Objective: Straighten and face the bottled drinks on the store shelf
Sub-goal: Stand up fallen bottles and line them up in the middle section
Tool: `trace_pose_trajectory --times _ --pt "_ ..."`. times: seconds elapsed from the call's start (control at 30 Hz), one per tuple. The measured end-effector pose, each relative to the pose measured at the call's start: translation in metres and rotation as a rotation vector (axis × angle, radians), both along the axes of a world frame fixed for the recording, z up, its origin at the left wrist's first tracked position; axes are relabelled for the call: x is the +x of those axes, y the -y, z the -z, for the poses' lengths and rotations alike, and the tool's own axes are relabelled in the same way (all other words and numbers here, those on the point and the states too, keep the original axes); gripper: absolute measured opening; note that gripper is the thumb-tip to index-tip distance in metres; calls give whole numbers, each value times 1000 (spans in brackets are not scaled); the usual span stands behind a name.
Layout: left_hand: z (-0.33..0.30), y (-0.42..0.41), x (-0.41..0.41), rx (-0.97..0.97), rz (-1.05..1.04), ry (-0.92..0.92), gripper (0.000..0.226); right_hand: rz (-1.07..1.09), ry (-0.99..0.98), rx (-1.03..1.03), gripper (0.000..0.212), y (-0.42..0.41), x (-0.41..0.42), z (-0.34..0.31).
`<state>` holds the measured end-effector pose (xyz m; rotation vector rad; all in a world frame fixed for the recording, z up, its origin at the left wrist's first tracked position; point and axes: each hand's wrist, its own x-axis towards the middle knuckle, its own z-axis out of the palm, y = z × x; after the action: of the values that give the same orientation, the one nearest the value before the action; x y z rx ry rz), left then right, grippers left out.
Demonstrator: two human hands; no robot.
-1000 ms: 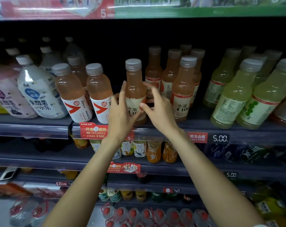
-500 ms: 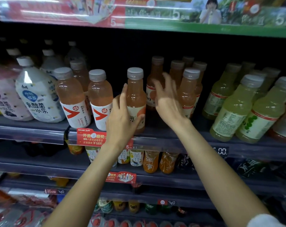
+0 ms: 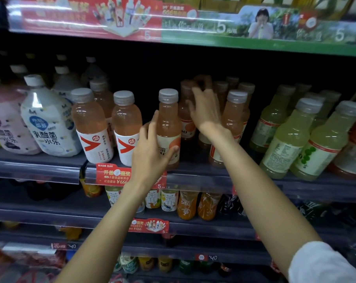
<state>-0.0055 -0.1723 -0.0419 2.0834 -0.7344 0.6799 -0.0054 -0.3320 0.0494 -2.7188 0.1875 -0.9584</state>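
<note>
Both hands up at the drinks shelf (image 3: 193, 176).
Left hand (image 3: 150, 152) grips the front orange bottle (image 3: 169, 127) at the shelf edge; right hand (image 3: 205, 111), fingers spread, reaches the blurred bottle behind (image 3: 186, 111), possibly touching.

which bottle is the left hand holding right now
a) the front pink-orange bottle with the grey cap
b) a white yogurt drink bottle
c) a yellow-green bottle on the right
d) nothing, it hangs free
a: the left hand has its fingers and thumb curled round the label of the front pink-orange bottle at the shelf edge, while the right hand reaches to the bottles in the row behind.
</note>
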Motion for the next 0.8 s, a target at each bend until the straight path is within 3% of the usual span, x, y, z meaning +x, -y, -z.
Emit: trace_pose_trajectory --times 0.17,0.4,0.63,0.8 --pt "0 -1 0 5 7 -3 93 -201 -40 267 43 -1 2 -1" --pt "0 -3 0 -2 8 -20 93 -214 26 367 36 -4 11 -2" --pt "-1 -3 -1 19 0 -11 92 -291 -10 548 67 -9 10 16" --pt "-2 -5 -3 39 4 -14 93 -304 -31 660 72 -5 8 26"
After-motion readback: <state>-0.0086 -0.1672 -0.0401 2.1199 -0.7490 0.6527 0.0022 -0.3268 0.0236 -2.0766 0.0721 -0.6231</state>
